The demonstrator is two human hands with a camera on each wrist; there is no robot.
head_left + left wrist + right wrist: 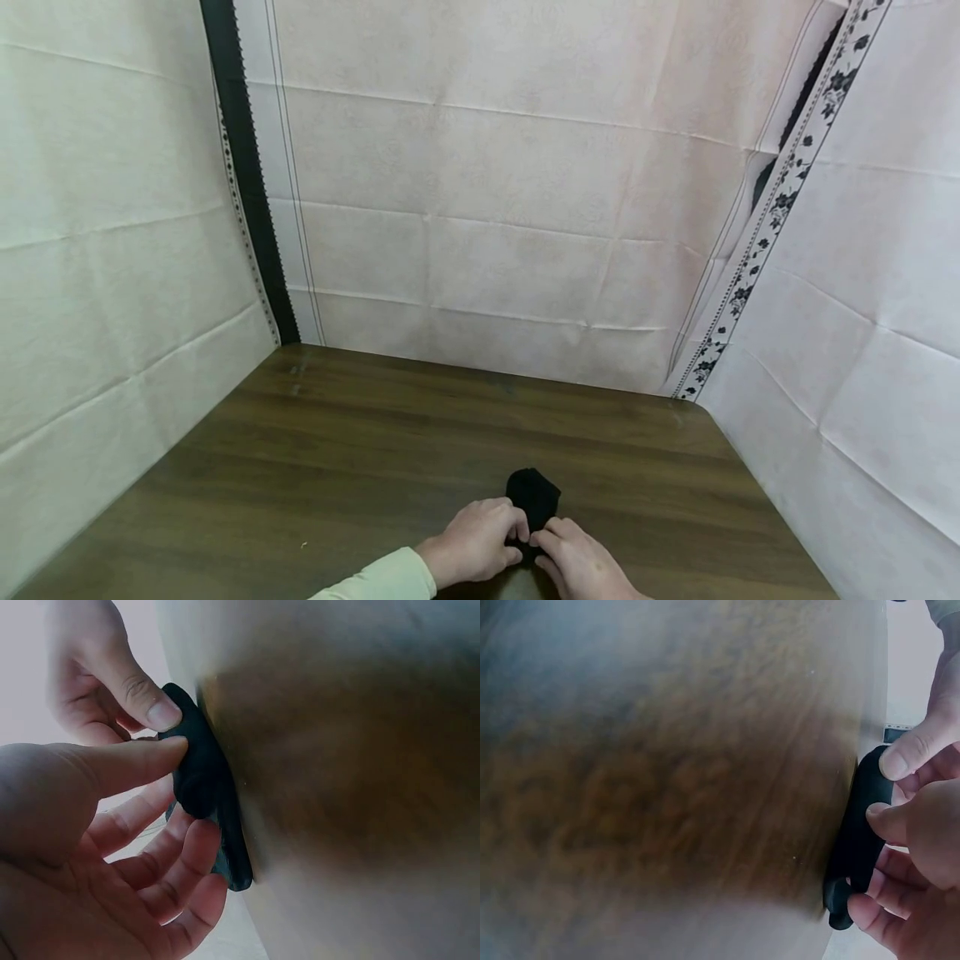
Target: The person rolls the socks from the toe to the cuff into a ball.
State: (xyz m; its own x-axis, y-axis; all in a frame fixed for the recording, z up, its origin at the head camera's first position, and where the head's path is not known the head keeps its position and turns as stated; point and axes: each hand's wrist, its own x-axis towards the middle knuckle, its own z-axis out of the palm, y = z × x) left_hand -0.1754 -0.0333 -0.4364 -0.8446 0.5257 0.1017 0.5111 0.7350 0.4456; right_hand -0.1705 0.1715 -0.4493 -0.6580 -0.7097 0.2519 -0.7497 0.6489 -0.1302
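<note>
Back hanging [480, 183]: white cloth, creased in a grid of folds, ruled with thin double lines near both side edges; upright beyond the tabletop.

Side hangings, two: left hanging [105, 208] and right hanging [847, 358], both pale, creased cloth, flanking the tabletop.

Tabletop [360, 442]: brown, wood-grained, with faint sheen; it meets the back hanging along its far edge.

Floral border [783, 200]: black flowers on white, running down the edge of the right hanging.

Dark strip [251, 167]: upright, in the far left corner, between the left and back hangings.

Left hand [480, 540]: bare; fingers bent, pinching the cloth piece from its left side, thumb on the rolled part and fingertips against it opposite.

Sleeve [390, 577]: pale green, on the left forearm, ending at the wrist.

Right hand [585, 562]: bare; thumb and fingers pinching the same piece from its right side, just beside the left hand.

Cloth piece [534, 496]: black, soft, its near part rolled and held between both hands, its rounded far part spread beyond the fingers; at the near middle of the tabletop.

Scrap [303, 545]: tiny, yellowish, on the tabletop, well left of the hands.
</note>
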